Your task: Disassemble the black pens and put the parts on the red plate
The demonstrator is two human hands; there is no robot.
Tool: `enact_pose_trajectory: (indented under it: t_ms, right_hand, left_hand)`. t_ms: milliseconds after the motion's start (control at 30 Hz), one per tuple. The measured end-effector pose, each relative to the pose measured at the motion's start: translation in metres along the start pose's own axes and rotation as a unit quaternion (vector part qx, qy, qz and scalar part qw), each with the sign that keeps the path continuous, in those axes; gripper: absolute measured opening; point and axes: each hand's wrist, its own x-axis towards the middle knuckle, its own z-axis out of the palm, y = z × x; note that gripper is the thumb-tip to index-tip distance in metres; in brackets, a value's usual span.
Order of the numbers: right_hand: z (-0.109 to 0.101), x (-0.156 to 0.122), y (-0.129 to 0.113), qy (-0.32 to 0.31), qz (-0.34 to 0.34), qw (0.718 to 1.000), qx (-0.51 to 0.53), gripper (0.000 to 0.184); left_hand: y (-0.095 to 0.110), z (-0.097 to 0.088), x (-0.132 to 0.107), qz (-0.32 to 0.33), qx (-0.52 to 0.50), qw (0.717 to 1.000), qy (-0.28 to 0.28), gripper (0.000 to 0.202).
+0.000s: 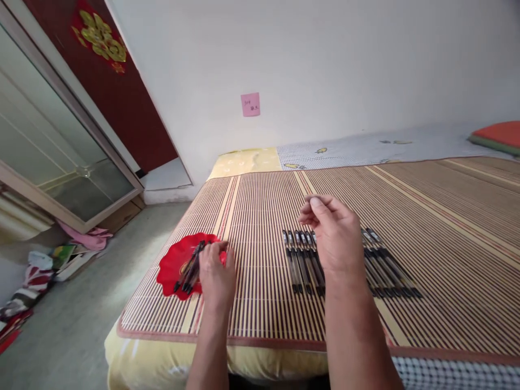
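Note:
My left hand [216, 275] rests at the right rim of a red scalloped plate [173, 264] and its fingers are closed on a black pen [194, 264] lying among several pens in the plate. My right hand [333, 233] hovers above a row of black pens [303, 262] laid side by side on the striped bamboo mat [260, 216]. Its fingers are curled together in a pinch; what they hold, if anything, I cannot make out. More pens of the row [390, 265] show to the right of that hand.
The mat covers a bed with a yellow sheet [244, 161]. A red cushion [498, 134] lies at the far right. A pink note [250, 104] sticks to the white wall. Clothes and clutter [44, 271] lie on the floor at left by a glass door [49, 157].

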Motion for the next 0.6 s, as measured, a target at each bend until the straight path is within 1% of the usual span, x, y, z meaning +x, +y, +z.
enact_pose_trajectory:
  t_ms: [67, 133, 233, 300, 400, 500, 600]
  right_hand:
    - [0.0, 0.0, -0.004, 0.018, -0.006, 1.0, 0.019, 0.012]
    - [0.0, 0.0, -0.007, 0.025, -0.009, 0.999, 0.03, 0.011]
    - [-0.002, 0.002, -0.008, 0.028, -0.01, 0.999, 0.038, 0.013]
    - [-0.003, 0.003, -0.008, 0.026, -0.009, 0.999, 0.04, 0.014]
    - [-0.005, 0.004, -0.009, 0.022, -0.011, 0.999, 0.033, 0.016]
    - [-0.007, 0.004, -0.012, 0.02, -0.013, 1.0, 0.018, 0.015]
    - [-0.01, 0.003, -0.015, 0.021, -0.014, 1.0, 0.009, 0.015]
  left_hand:
    - [0.021, 0.014, -0.012, 0.011, -0.051, 0.997, -0.05, 0.01]
    - [0.042, 0.026, -0.026, 0.014, -0.07, 0.992, -0.106, 0.011]
    - [0.069, 0.04, -0.045, 0.0, -0.053, 0.98, -0.19, 0.022]
    - [0.081, 0.047, -0.053, -0.016, -0.033, 0.972, -0.232, 0.029]
    - [0.089, 0.054, -0.057, -0.041, -0.013, 0.964, -0.261, 0.04]
    - [0.09, 0.06, -0.057, -0.055, -0.002, 0.962, -0.266, 0.047]
    - [0.09, 0.064, -0.056, -0.056, 0.008, 0.962, -0.269, 0.05]
